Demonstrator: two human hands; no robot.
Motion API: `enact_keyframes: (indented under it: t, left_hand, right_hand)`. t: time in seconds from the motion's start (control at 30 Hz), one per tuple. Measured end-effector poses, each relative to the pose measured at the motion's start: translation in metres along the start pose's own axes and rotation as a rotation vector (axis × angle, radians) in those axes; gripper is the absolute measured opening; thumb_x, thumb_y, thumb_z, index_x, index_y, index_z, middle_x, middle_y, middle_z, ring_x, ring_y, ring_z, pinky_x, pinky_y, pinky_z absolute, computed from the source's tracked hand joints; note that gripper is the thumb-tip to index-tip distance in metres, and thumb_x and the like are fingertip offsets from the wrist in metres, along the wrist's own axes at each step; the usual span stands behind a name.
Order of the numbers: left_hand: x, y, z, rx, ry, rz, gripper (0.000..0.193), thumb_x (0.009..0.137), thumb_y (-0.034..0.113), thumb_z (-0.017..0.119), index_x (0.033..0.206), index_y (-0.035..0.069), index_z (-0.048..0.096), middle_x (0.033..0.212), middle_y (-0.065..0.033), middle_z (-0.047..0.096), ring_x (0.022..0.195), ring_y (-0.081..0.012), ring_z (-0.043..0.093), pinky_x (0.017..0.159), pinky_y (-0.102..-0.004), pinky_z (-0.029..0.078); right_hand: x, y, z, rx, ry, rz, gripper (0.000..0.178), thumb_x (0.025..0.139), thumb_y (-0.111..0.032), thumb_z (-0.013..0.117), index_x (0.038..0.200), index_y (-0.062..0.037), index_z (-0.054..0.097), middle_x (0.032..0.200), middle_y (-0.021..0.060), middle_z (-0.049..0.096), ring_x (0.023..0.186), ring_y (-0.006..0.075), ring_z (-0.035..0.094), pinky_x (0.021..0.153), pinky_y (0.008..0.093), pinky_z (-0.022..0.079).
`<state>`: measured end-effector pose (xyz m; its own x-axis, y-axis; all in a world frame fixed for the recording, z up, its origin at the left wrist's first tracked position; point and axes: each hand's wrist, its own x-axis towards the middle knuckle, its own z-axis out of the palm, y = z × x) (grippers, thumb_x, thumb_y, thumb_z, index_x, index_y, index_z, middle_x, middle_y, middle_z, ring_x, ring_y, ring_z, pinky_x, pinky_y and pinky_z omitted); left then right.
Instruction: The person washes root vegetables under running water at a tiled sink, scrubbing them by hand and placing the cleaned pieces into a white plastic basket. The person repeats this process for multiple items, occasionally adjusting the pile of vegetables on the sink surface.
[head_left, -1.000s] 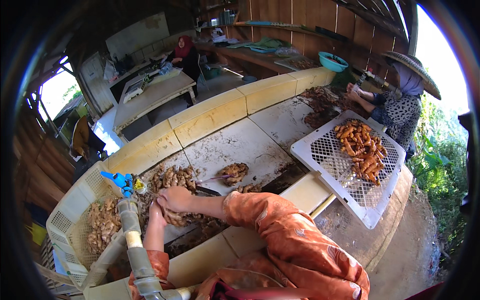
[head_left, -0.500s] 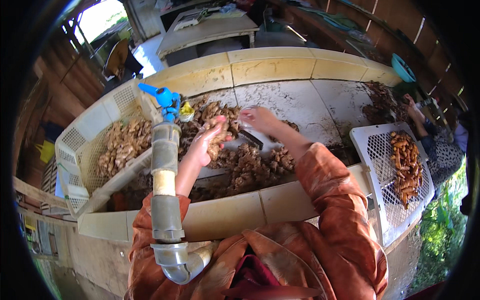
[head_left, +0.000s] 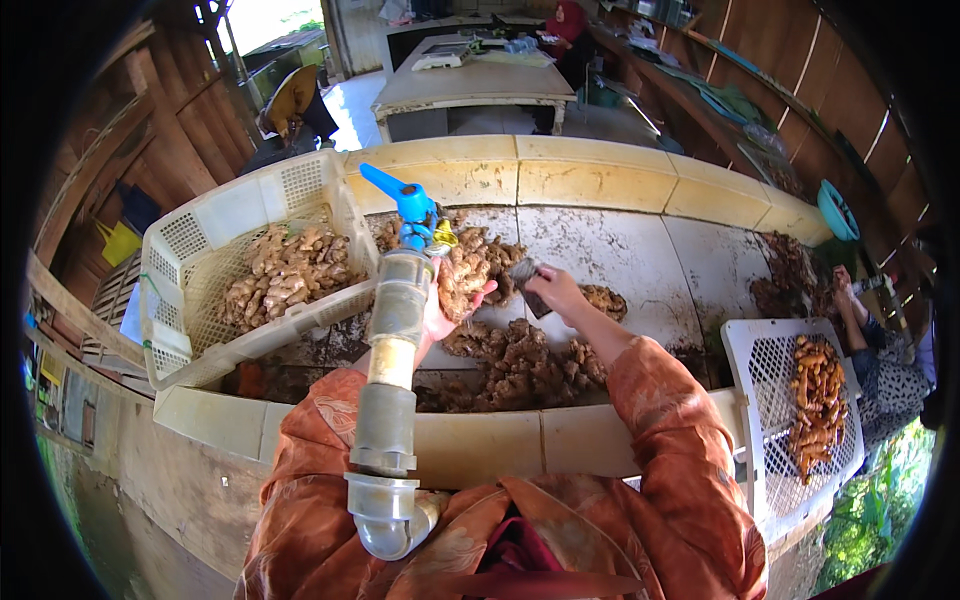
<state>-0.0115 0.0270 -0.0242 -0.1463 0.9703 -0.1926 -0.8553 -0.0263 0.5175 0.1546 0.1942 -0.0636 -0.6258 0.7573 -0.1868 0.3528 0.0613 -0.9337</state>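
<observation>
Left of the left hand stands a pale crate, partly filled with ginger. Between crate and hand rises a grey pipe, topped by a blue tap and masking part of the wrist. The left hand is closed about the held root, cupping it from below, with fingertips showing at its right side; the same hold appears half a second earlier. Further roots lie just behind and to the right of this hand; nearer the body, to its lower right, a darker pile spreads over the white tiles.

The brush marks the chief change: half a second earlier it rests just below the right hand, whereas now the right hand grips it, bristle end toward the left. Both hands are thus engaged, and root and tool appear paired for use. The held root lies in the left hand and to the left of the right; whether the bristles touch it cannot be told.

Just right of the right hand is a loose root. Well apart, farther right, a white rack bears orange roots.
</observation>
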Motion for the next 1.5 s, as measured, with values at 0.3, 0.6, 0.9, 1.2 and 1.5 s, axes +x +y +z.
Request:
enact_keyframes:
  t: [0.3, 0.6, 0.9, 1.2, 1.5]
  left_hand:
    - [0.0, -0.018, 0.008, -0.049, 0.157, 0.128, 0.041, 0.093, 0.047, 0.031, 0.111, 0.022, 0.056, 0.104, -0.004, 0.06, 0.095, -0.0234, 0.056, 0.078, -0.04, 0.047]
    - [0.011, -0.018, -0.01, 0.116, -0.001, 0.191, 0.041, 0.089, 0.051, 0.04, 0.11, 0.02, 0.056, 0.096, -0.0077, 0.06, 0.088, -0.0263, 0.058, 0.076, -0.0423, 0.049]
    - [0.0, -0.018, 0.011, 0.149, 0.12, 0.074, 0.047, 0.087, 0.056, 0.042, 0.113, 0.019, 0.053, 0.113, -0.0071, 0.055, 0.097, -0.0257, 0.055, 0.085, -0.0456, 0.043]
    - [0.002, -0.016, 0.006, 0.137, 0.107, 0.208, 0.039, 0.091, 0.044, 0.045, 0.119, 0.018, 0.048, 0.107, -0.0066, 0.06, 0.098, -0.0243, 0.057, 0.084, -0.0433, 0.046]
    - [0.005, -0.014, 0.002, 0.083, -0.007, 0.238, 0.039, 0.093, 0.043, 0.039, 0.12, 0.016, 0.047, 0.116, -0.0119, 0.055, 0.105, -0.0262, 0.055, 0.086, -0.0485, 0.045]
  right_hand:
    - [-0.071, -0.062, 0.058, -0.635, 0.218, -1.081, 0.043, 0.081, -0.024, 0.06, 0.123, -0.0177, 0.051, 0.098, 0.0152, 0.056, 0.086, 0.0349, 0.054, 0.075, 0.0422, 0.047]
    - [-0.077, -0.067, 0.062, -0.627, 0.09, -1.098, 0.049, 0.075, -0.014, 0.061, 0.122, -0.0183, 0.052, 0.11, 0.0161, 0.051, 0.094, 0.0354, 0.051, 0.076, 0.043, 0.047]
    - [-0.084, -0.078, 0.058, -0.756, 0.084, -1.043, 0.043, 0.077, -0.014, 0.061, 0.119, -0.0161, 0.053, 0.106, 0.0181, 0.053, 0.093, 0.0364, 0.055, 0.076, 0.0461, 0.048]
    - [-0.073, -0.055, 0.05, -0.745, -0.049, -0.974, 0.051, 0.076, -0.012, 0.062, 0.125, -0.0167, 0.05, 0.111, 0.02, 0.051, 0.101, 0.0366, 0.053, 0.082, 0.0421, 0.048]
    - [-0.088, -0.067, 0.048, -0.804, -0.082, -1.058, 0.048, 0.074, -0.015, 0.064, 0.12, -0.0235, 0.054, 0.113, 0.0118, 0.051, 0.093, 0.0349, 0.054, 0.077, 0.0423, 0.05]
